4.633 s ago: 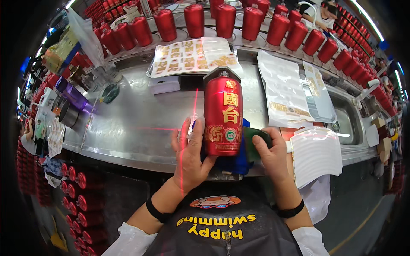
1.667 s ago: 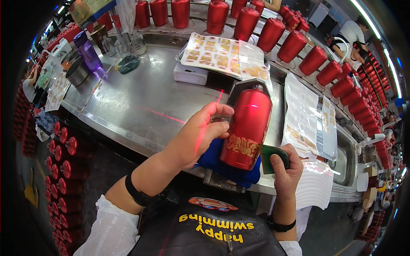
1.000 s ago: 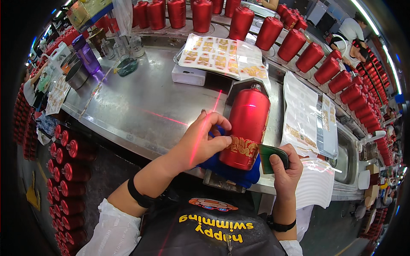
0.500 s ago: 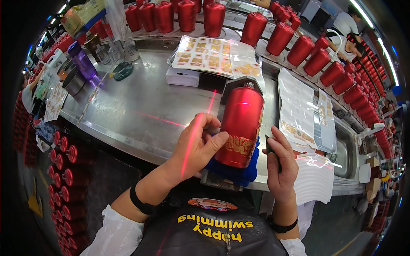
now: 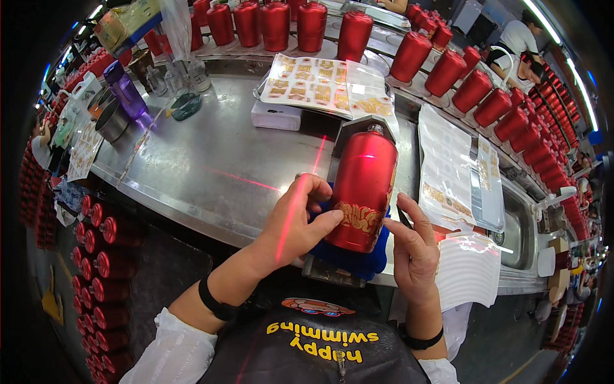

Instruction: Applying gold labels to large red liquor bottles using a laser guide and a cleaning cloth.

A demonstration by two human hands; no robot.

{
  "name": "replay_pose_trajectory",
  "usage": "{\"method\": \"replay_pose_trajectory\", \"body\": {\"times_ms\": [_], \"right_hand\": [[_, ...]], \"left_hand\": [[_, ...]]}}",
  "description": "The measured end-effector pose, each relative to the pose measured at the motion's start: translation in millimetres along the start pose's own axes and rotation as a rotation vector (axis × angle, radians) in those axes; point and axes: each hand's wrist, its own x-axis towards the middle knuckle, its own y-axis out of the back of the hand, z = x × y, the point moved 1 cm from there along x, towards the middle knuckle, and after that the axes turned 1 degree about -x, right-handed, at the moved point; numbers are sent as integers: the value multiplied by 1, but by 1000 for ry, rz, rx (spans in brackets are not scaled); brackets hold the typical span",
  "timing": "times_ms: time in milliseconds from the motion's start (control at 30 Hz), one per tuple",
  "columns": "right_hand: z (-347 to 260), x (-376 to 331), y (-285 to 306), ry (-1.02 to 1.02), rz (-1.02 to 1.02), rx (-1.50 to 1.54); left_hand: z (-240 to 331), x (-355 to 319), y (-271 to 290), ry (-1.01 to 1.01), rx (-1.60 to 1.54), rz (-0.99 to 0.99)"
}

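Note:
A glossy red bottle point(image 5: 366, 169) lies tilted in a dark cradle point(image 5: 341, 142), neck pointing away from me, over a folded blue cloth point(image 5: 377, 261). Around its lower part runs a gold patterned decal point(image 5: 359, 216). My left hand point(image 5: 295, 217) curls at the bottle's left side, its thumb pressing the decal's left end. At the lower right side, my right hand point(image 5: 416, 253) has its thumb tip against the bottle by the decal. Between its fingers sits a thin dark flat piece point(image 5: 404, 219), mostly hidden.
Decal sheets point(image 5: 304, 82) rest on a white box point(image 5: 276, 116); more sheets point(image 5: 444, 166) lie right, near a sink point(image 5: 519, 240). Red bottles point(image 5: 409, 56) line a conveyor beyond. A purple bottle point(image 5: 125, 91) stands left. Several red bottles point(image 5: 112, 259) are stacked below the table.
My right hand has moved left and in to touch the bottle. The left thumb has shifted slightly right onto the decal. Bottles on the conveyor have moved left.

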Motion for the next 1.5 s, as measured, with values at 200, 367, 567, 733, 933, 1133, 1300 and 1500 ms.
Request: {"method": "replay_pose_trajectory", "body": {"times_ms": [200, 367, 567, 733, 933, 1133, 1300, 1500], "right_hand": [[-4, 0, 0, -6, -30, -30], [-5, -1, 2, -65, -6, 21], [-4, 0, 0, -43, -23, 28], [-9, 1, 0, -34, -67, -18], [-14, 0, -4, 6, -163, -107], [-12, 2, -8, 77, -170, -216], [-11, 1, -8, 82, -188, -263], [-7, 0, -13, 102, -135, -264]], "left_hand": [[-7, 7, 4, -171, 176, -6], [2, 2, 3, 7, -188, -24], [4, 3, 0, 63, 32, -20], [1, 3, 1, 191, -200, -120], [3, 2, 2, 212, -211, -140], [-7, 3, 5, 214, -154, -169], [2, -3, 2, 33, 31, 75], [12, -35, -32, -720, 976, 91]]}}
